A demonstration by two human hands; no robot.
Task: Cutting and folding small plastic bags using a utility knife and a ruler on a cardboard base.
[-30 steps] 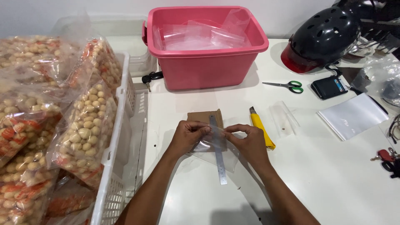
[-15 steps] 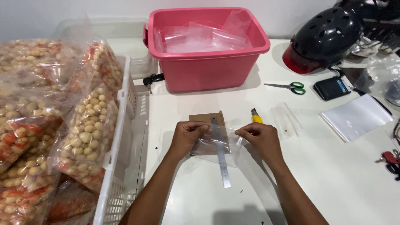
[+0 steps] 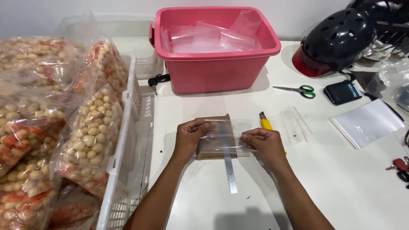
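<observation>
Pinching a clear plastic bag (image 3: pixel 223 135) by its two side edges, the left hand (image 3: pixel 190 137) and right hand (image 3: pixel 265 142) hold it taut with closed fingertips just above a brown cardboard piece (image 3: pixel 215 150) and a steel ruler (image 3: pixel 229 168) on the white table (image 3: pixel 341 179).

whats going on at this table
A person's left hand and right hand hold a small clear plastic bag stretched flat between them, over a brown cardboard square and a metal ruler on the white table. A yellow utility knife lies beside the right hand.
</observation>
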